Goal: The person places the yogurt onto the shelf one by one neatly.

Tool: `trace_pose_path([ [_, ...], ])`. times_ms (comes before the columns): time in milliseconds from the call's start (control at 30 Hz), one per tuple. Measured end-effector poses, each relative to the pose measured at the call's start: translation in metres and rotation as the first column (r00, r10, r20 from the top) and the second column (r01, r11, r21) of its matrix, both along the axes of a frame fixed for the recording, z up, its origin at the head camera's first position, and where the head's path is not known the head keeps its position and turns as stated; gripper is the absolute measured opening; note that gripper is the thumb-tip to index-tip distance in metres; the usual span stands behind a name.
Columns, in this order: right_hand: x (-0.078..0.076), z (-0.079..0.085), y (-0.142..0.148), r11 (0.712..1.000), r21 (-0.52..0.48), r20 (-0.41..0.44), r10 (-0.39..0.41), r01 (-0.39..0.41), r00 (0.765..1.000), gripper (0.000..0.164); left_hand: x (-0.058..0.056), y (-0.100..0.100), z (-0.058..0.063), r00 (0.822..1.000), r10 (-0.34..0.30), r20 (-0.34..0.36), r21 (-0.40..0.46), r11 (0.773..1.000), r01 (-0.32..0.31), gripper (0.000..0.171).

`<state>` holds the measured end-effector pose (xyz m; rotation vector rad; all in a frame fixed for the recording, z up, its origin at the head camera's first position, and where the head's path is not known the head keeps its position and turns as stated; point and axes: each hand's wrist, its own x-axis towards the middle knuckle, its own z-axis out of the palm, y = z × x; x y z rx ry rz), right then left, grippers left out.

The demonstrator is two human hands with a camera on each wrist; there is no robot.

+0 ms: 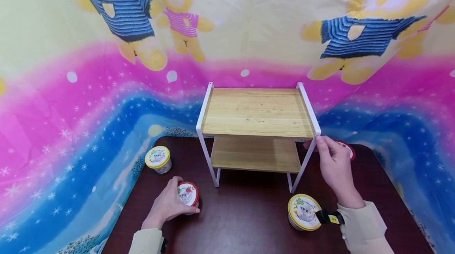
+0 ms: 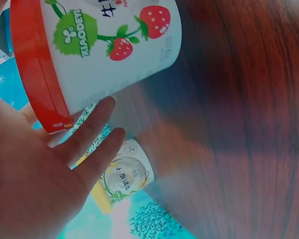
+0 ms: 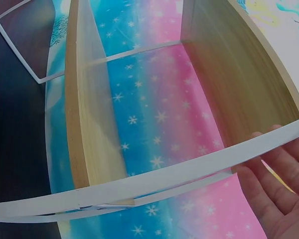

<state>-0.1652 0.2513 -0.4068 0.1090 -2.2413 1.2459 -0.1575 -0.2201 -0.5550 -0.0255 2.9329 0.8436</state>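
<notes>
My left hand holds a white tub with a red lid, thumb at its near side and fingers at its far side. In the left wrist view, strawberries are printed on the wall of this tub, and two fingers extend beside it. My right hand grips the front right post of a two-tier wooden shelf with a white frame, just below the top corner. Its fingertips pass behind the white frame in the right wrist view; the thumb is hidden there.
One yellow-lidded tub stands at the left table edge, another in front of the shelf's right leg. A red-lidded tub is partly hidden behind my right hand. A printed bear cloth hangs around the dark table.
</notes>
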Motion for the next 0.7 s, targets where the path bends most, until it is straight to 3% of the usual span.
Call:
trace_pose_path([
  [233,0.0005,-0.0018,-0.0025,0.996,-0.06,-0.025,0.069,-0.07,0.997,0.031,0.0019,-0.0041,-0.0013,0.999,-0.032,-0.001,0.046,0.998,0.032,0.114],
  [700,-0.0006,-0.0044,-0.003,0.995,-0.064,-0.031,0.074,-0.076,0.997,0.03,-0.0016,-0.0046,-0.0054,0.999,-0.038,0.007,0.069,0.997,0.037,0.11],
])
